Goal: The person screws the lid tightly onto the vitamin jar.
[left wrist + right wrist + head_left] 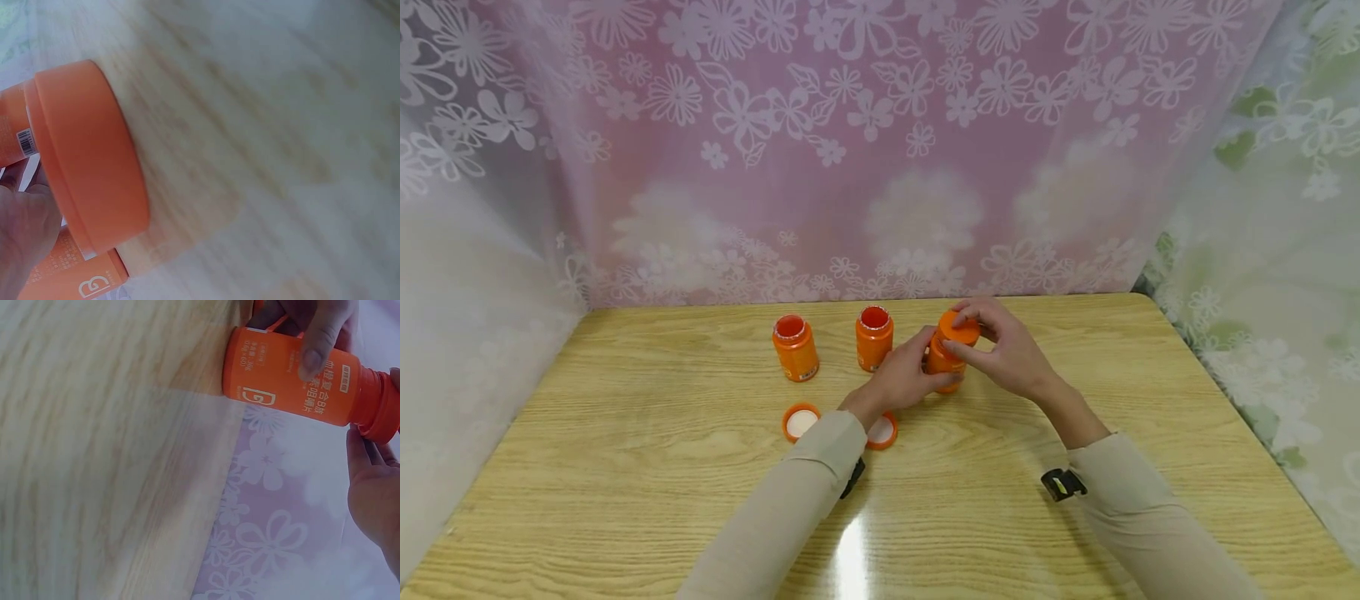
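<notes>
My left hand (904, 375) grips the body of an orange pill bottle (294, 378) that stands upright on the table. My right hand (1009, 354) holds an orange screw cap (961, 330) by its rim at the bottle's mouth. Neck threads show beside the cap in the right wrist view, and the cap looks slightly tilted. To the left stand two uncapped bottles, one in the middle (874, 340) and one farther left (796, 350). In the left wrist view, my left hand (28, 228) is partly hidden behind a large orange cap (94, 156) close to the camera.
Two upturned orange caps with white liners lie before the uncapped bottles: a left cap (801, 422) and a right cap (882, 431), the latter partly covered by my left forearm. The wooden table (625, 467) ends at a flowered pink curtain (865, 167).
</notes>
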Tool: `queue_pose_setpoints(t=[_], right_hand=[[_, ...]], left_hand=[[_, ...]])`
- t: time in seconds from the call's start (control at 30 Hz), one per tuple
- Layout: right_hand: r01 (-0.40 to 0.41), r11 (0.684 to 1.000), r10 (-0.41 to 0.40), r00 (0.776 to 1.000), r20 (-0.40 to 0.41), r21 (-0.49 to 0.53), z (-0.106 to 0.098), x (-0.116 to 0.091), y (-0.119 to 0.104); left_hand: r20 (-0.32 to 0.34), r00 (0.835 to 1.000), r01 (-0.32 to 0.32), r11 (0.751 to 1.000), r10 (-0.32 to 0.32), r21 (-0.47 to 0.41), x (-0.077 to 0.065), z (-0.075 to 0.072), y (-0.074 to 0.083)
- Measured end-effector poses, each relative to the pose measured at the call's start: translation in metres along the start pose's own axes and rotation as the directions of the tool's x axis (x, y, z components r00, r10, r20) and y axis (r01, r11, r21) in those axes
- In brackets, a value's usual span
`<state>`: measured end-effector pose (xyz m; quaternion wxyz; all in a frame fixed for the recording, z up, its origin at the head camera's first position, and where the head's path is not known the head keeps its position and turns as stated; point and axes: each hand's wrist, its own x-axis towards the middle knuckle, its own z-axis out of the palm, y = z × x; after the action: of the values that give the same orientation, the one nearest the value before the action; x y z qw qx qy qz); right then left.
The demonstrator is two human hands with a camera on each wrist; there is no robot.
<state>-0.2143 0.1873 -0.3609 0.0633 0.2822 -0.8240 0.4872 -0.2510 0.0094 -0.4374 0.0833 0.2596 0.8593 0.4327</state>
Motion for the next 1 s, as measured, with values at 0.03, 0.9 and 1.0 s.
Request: queue_pose_setpoints(t=[0.03, 0.9, 1.0], right_hand=[[-0.008, 1.0, 0.008, 1.0, 0.004, 0.0, 0.0, 0.0, 0.0], [-0.011, 0.995, 0.011, 1.0, -0.002, -0.104, 0.009, 0.0, 0.037], [-0.008, 0.992, 0.007, 1.0, -0.01, -0.126, 0.01, 0.0, 0.036]], left_hand=[[0.0, 1.0, -0.001, 1.0, 0.001, 0.003, 0.0, 0.0, 0.0], [-0.008, 1.0, -0.028, 0.999, 0.028, -0.025, -0.001, 0.0, -0.002], [-0.015, 1.0, -0.025, 0.999, 0.025, -0.02, -0.001, 0.0, -0.002]])
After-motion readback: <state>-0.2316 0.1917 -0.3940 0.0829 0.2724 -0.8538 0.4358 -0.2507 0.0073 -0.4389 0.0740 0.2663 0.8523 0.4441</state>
